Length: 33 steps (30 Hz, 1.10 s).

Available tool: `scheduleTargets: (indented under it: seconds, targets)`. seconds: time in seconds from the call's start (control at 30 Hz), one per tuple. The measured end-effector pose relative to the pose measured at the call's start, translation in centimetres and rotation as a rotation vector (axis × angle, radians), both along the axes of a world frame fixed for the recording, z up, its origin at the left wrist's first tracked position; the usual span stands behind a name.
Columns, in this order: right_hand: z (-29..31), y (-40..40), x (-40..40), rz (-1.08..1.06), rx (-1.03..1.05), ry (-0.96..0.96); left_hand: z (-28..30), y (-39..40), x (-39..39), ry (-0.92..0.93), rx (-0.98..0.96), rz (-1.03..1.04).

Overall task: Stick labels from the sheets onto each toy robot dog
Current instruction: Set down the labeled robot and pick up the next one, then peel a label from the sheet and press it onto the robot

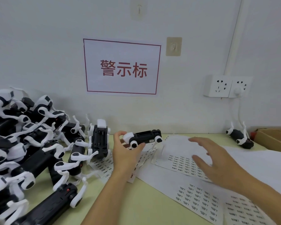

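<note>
My left hand [125, 153] grips a black-and-white toy robot dog [144, 136] by its front end, holding it on its side above the table. My right hand [217, 161] hovers with fingers spread over the label sheets [198, 197], holding nothing. Several white sheets with rows of small printed labels overlap across the green table, from under the left hand to the lower right. A heap of toy robot dogs [28, 143] fills the left side. One more toy dog [240, 137] lies upside down at the far right by the wall.
A cardboard box [272, 137] stands at the right edge. A wall socket block [227, 86] with a plugged-in white cable hangs above the far dog. A red-bordered sign [122, 67] is on the wall. Bare green table [136, 200] shows in front.
</note>
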State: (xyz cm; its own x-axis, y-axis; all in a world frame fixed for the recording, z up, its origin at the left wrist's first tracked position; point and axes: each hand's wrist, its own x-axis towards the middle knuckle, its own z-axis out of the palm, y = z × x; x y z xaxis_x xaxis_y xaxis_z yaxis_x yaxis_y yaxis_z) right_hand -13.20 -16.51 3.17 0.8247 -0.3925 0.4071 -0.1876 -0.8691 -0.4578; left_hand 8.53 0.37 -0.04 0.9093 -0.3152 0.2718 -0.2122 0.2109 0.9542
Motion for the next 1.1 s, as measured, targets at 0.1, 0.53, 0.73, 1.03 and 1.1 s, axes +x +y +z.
scheduleTargets:
  seconds: [0.1, 0.53, 0.73, 1.03, 1.1]
  targets:
    - [0.9, 2.3, 4.3, 0.084, 0.191, -0.105, 0.7, 0.3, -0.3, 0.004, -0.047, -0.032]
    - [-2.9, 4.6, 9.0, 0.057, 0.657, -0.443, 0.1, -0.6, -1.1, 0.246, -0.199, -0.379]
    - [-3.5, 4.5, 9.0, 0.059, 0.640, -0.406, 0.0, -0.3, -1.1, 0.311, -0.229, -0.401]
    - [-3.4, 5.0, 8.3, 0.210, 0.552, -0.402, 0.4, 0.4, -1.0, 0.321, -0.286, -0.514]
    - [-3.2, 5.2, 8.1, 0.250, 0.558, -0.430, 0.4, 0.5, -0.9, 0.326, -0.310, -0.554]
